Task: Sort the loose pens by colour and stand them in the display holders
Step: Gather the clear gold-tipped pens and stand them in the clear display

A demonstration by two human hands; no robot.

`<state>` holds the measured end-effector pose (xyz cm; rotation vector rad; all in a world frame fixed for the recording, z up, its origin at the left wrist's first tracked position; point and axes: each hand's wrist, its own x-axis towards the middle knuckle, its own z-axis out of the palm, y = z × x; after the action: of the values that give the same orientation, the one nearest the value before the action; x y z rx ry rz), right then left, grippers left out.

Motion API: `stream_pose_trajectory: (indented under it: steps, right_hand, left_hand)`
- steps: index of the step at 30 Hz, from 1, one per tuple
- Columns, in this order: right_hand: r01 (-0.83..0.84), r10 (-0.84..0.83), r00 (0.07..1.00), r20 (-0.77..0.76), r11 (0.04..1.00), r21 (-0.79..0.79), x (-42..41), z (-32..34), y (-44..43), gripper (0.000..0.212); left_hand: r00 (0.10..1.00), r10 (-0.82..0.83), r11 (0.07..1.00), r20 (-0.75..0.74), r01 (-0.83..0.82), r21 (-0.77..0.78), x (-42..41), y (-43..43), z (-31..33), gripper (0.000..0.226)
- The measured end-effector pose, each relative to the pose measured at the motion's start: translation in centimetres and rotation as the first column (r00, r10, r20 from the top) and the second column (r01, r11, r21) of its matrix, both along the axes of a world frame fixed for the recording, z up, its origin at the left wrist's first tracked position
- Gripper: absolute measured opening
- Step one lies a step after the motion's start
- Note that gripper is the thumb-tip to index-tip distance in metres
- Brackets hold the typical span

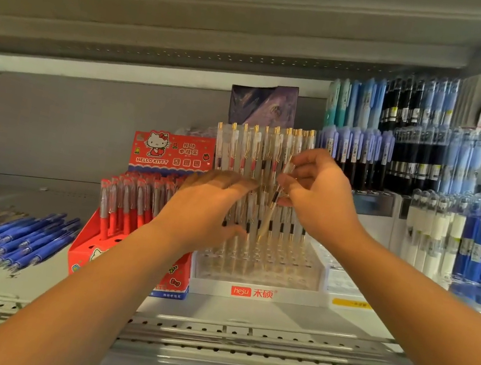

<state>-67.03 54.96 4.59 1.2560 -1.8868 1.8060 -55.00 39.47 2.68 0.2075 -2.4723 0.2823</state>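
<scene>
Bare forearms (75,307) cross the perforated grey shelf edge (206,334): the right hand (317,196) pinches 1 clear gold-clipped pen (274,201) above the half-filled clear plastic display holder (249,269), the left hand (206,205), fingers (239,183) straight and together, rests against its rows, while loose blue pens (14,235) lie unsorted far left, so plenty seems left.

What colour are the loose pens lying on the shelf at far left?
The loose pens are blue; head view.
</scene>
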Motion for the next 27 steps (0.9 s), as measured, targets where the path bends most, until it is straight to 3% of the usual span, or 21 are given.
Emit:
stream_pose_trajectory:
  steps: [4, 10, 15, 22, 27]
  right_hand:
    - [0.064, -0.052, 0.991, -0.124, 0.993, 0.098, -0.1, -1.0, -0.9, 0.025]
    - [0.06, -0.034, 0.987, -0.159, 0.985, 0.162, -0.2, -1.7, -1.6, 0.025]
    - [0.075, -0.004, 0.98, -0.2, 0.934, 0.348, 0.0, -2.8, -2.2, 0.022]
    - [0.184, -0.084, 0.96, -0.265, 0.907, 0.378, 0.0, -3.2, -2.2, 0.019]
    - [0.221, -0.12, 0.951, -0.284, 0.908, 0.355, 0.4, -3.1, -1.3, 0.034]
  left_hand:
    - [0.999, 0.002, 0.999, -0.042, -0.004, -0.04, -0.1, -0.1, -0.3, 0.081]
    - [0.995, -0.006, 0.998, -0.095, -0.001, -0.069, -0.3, -0.1, -0.9, 0.081]
    - [0.994, 0.005, 0.997, -0.11, -0.014, -0.079, -0.4, -0.1, -1.1, 0.08]
    - [0.994, 0.013, 0.998, -0.111, -0.019, -0.053, -0.4, 0.2, -1.1, 0.084]
    - [0.996, -0.014, 1.0, -0.083, 0.013, -0.01, -0.1, 0.8, -1.1, 0.086]
